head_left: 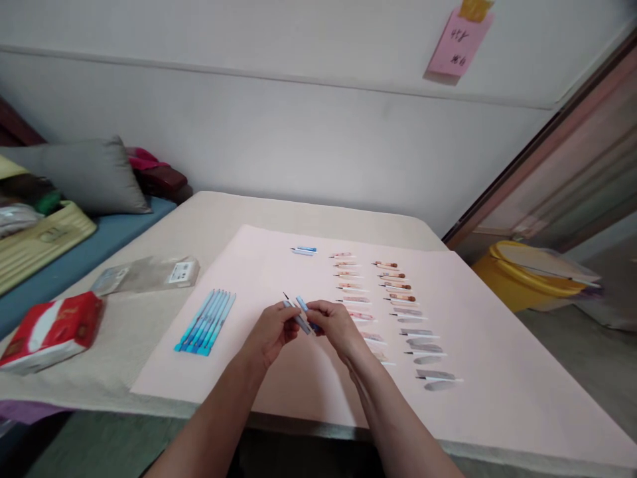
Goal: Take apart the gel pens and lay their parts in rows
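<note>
Near the middle of the pink sheet (308,392), both hands are close together. My left hand (271,332) pinches a slim whitish pen part (300,320) with a thin dark tip pointing up and away. In my right hand (336,325) is a light blue pen part (301,303), gripped between thumb and fingers, with a darker blue piece by the fingertips. The two parts cross or nearly touch; which, I cannot tell. Beyond the hands lie a blue pen part (307,249) and a pale one beside it. To the left, several blue pens (206,322) lie side by side.
Right of my hands, two columns of pen refills and casings run away from me: pinkish ones (348,274), brown-ended ones (398,287) and grey ones (423,346). A clear plastic bag (149,275) and red tissue pack (54,328) lie left. A yellow bin (517,282) stands right.
</note>
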Available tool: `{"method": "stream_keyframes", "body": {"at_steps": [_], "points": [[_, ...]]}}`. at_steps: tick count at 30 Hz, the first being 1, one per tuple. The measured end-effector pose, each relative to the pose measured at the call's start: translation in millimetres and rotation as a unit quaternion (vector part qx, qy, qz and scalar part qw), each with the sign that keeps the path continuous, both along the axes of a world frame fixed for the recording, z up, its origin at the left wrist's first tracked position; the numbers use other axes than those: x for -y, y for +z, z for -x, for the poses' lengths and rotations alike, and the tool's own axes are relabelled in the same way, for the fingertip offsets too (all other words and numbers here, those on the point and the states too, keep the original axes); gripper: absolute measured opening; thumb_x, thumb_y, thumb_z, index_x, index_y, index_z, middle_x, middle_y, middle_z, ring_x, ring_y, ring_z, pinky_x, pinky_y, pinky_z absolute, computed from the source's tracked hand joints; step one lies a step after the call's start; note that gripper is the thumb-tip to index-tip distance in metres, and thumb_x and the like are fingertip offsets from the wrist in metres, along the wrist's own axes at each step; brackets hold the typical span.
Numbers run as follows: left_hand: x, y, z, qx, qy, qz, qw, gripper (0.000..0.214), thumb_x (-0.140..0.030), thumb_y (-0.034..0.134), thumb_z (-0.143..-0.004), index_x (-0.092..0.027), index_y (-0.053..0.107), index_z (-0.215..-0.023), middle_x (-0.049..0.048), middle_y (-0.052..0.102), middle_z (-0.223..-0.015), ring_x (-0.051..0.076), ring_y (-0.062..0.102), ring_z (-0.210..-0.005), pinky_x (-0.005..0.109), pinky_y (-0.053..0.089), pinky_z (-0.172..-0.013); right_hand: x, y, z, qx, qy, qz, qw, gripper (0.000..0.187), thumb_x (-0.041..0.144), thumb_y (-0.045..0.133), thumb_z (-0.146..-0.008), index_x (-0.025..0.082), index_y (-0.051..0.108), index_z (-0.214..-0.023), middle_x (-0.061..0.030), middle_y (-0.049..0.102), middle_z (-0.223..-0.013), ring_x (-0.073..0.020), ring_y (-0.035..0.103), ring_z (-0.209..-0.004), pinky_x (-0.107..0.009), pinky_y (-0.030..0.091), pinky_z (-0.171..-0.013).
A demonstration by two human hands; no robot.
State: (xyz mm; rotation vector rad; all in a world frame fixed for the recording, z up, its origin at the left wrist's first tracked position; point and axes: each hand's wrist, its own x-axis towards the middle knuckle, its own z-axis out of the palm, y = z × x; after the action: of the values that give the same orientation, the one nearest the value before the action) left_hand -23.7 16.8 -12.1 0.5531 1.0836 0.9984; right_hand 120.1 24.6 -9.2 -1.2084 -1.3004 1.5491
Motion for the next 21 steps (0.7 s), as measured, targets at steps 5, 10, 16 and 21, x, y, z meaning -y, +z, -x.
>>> {"method": "stream_keyframes", "body": {"at_steps": [5,10,16,21], "points": [[0.6,0.3,-1.7,0.001,0.021,-0.025,0.999,0.017,-0.023,0.068,-0.066,-0.012,0.059,-0.075,0.0004,0.055,-0.061,0.005,0.049,-0.050,0.016,0.040,-0.046,3.1,1.5,3.6,0.035,0.015,-0.008,0.999,0.023,0.030,0.054,-0.075,0.019,0.069,-0.088,-0.0010,0.061,-0.067,-0.0111,0.053,-0.058,-0.022,0.040,-0.051],[1.4,0.1,-1.4,0.012,0.034,-0.034,0.999,0.018,-0.024,0.070,-0.065,-0.011,0.063,-0.076,0.0020,0.058,-0.064,0.007,0.052,-0.054,0.019,0.044,-0.053,6.3,6.3,5.6,0.027,0.036,-0.002,0.999,0.024,0.030,0.055,-0.074,0.019,0.069,-0.090,-0.0021,0.062,-0.072,-0.0117,0.056,-0.061,-0.023,0.043,-0.052],[1.4,-0.7,3.4,-0.002,0.007,-0.038,0.999,0.025,-0.025,0.076,-0.058,-0.013,0.064,-0.075,0.0015,0.058,-0.066,0.007,0.052,-0.056,0.020,0.042,-0.054,4.1,5.3,2.2,-0.026,0.038,0.041,0.998,0.025,0.030,0.063,-0.069,0.017,0.070,-0.089,-0.0009,0.060,-0.066,-0.0096,0.054,-0.055,-0.023,0.044,-0.055],[-2.3,2.4,17.3,-0.013,0.001,-0.043,0.999,0.025,-0.030,0.074,-0.060,-0.014,0.061,-0.075,-0.0027,0.050,-0.059,0.004,0.044,-0.048,0.016,0.030,-0.043,1.8,3.8,-6.8,-0.024,0.060,0.048,0.997,0.022,0.029,0.063,-0.067,0.015,0.069,-0.083,-0.0009,0.058,-0.064,-0.0112,0.056,-0.056,-0.023,0.045,-0.053]]}}
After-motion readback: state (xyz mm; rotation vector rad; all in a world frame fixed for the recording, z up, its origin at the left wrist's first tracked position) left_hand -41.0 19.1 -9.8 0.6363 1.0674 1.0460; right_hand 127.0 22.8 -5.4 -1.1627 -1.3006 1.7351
